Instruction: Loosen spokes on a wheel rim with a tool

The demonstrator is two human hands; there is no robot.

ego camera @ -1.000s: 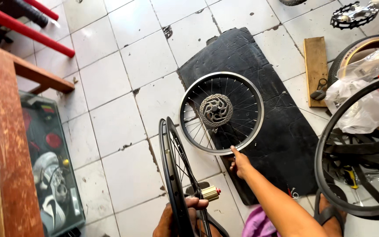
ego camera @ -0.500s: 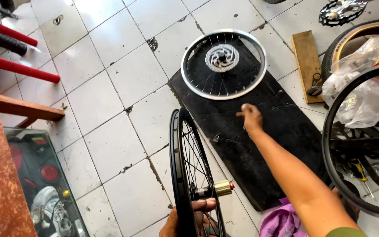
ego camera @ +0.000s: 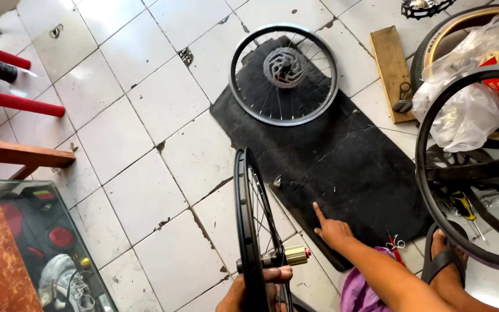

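- One view only, from a camera worn on the person's head, so nothing is shared with a second view.
- It looks steeply down at the tiled floor (ego camera: 116, 138).
- The hands sit close at the near bottom edge.
- The black mat (ego camera: 342, 173) stretches toward the far right.

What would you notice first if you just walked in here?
Probably the black bicycle wheel standing upright in front, steadied at its hub by the left hand. Beyond it, a second wheel lies flat at the far end of a black mat, and the right hand rests at the mat's near edge.
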